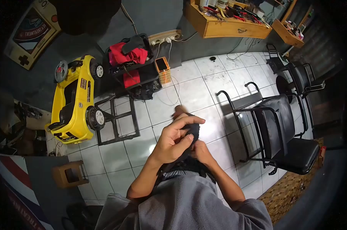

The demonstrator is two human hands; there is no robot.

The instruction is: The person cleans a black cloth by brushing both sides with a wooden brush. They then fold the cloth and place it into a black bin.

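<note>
In front of my waist, my left hand (172, 142) is curled around a black, cloth-like thing (194, 131) with a ragged right edge. Its thumb presses on the thing, while the index finger stretches over the top. My right hand (201, 151) is closed at the lower right end of the same thing, close against my lap. Most of its fingers are hidden, and the exact kind of black thing cannot be made out. Past my left hand a blurred bare foot (179, 111) shows above the tiles.
A yellow toy car (83, 96) and a black metal frame (118, 122) are at left. Behind stand a black trolley (143, 78) with red cloth and an orange box (164, 73) bearing a phone. Black barber chairs (275, 122) fill the right. A wooden drawer (235, 29) holds tools.
</note>
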